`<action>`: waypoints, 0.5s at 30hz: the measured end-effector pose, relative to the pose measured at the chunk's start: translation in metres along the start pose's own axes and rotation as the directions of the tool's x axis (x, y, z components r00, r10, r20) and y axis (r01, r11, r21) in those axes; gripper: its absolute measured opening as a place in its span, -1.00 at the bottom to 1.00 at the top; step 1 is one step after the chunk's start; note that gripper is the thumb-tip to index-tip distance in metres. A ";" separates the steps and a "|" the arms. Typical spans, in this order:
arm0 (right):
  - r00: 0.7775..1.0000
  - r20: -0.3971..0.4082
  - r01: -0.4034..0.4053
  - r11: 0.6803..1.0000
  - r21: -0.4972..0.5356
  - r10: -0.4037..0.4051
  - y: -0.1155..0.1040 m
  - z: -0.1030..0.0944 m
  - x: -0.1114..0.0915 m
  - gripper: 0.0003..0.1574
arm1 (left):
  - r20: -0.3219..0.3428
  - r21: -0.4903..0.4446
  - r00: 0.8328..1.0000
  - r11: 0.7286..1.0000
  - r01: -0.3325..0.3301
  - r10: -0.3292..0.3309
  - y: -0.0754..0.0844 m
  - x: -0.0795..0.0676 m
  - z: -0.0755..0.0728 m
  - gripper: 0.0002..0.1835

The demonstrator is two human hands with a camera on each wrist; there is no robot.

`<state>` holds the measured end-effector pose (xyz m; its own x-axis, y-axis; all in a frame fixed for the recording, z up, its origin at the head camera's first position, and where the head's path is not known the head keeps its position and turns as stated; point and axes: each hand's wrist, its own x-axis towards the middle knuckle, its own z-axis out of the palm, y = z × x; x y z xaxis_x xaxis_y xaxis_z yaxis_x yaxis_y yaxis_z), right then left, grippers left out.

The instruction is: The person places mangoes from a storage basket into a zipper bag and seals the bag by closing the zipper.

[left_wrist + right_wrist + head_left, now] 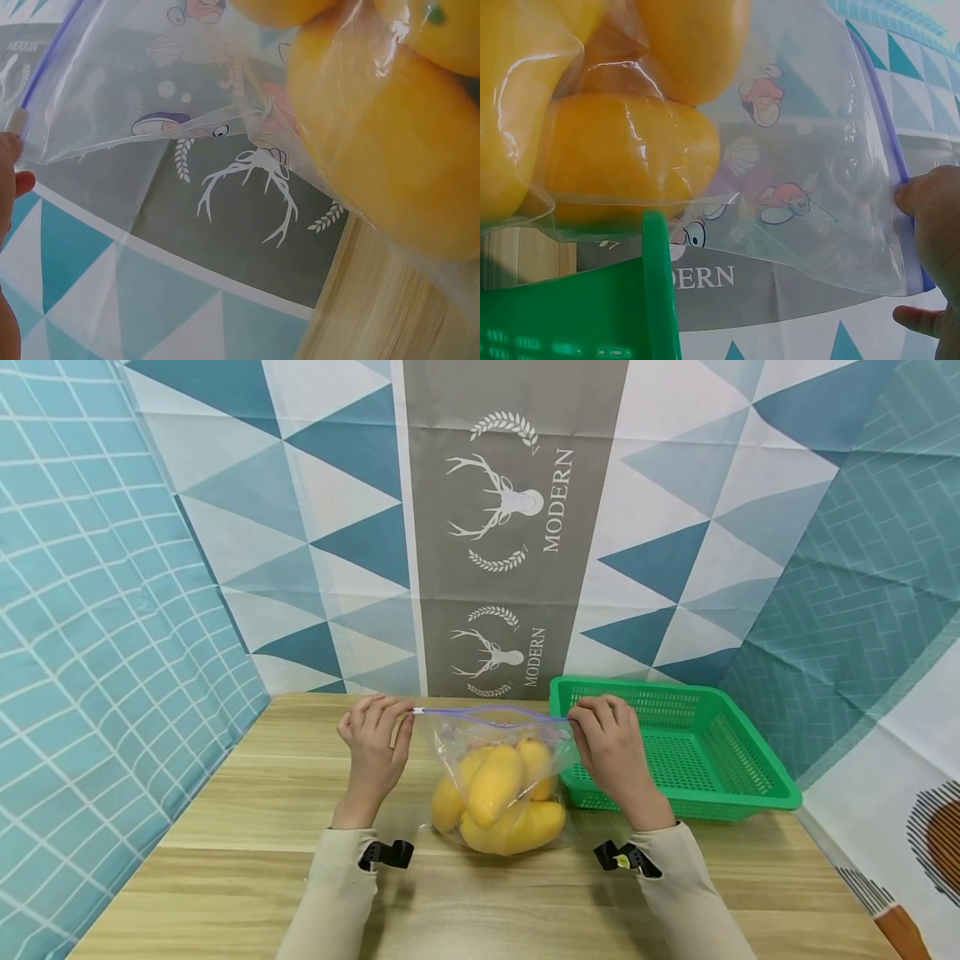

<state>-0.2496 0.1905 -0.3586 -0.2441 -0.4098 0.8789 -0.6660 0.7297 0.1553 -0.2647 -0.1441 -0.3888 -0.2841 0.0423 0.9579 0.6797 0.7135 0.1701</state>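
Note:
A clear zip bag (442, 739) with a purple zip strip stands on the table, its mouth partly parted in the middle. Several yellow mangoes (495, 785) fill its lower part. At the top left corner my left hand (372, 743) pinches the bag by the white slider (16, 120). The opposite top corner is pinched by my right hand (611, 747), thumb on the purple strip (881, 112). Printed cartoon sea figures show on the plastic in both wrist views.
A green plastic basket (750, 797) stands right behind my right hand, with no contents showing inside. The wooden table (247, 827) ends at a patterned wall cloth (360, 643) at the back. Black camera straps (390, 853) sit on both wrists.

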 end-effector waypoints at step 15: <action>1.000 -0.009 -0.018 1.000 0.010 0.019 0.001 0.001 -0.005 -0.56 | -0.064 -0.040 0.998 0.999 0.007 -0.010 0.004 -0.009 0.003 -0.74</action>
<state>-0.2500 0.1930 -0.3637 -0.2497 -0.3911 0.8858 -0.6684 0.7316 0.1345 -0.2612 -0.1393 -0.3977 -0.2469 -0.0098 0.9690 0.7039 0.6855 0.1862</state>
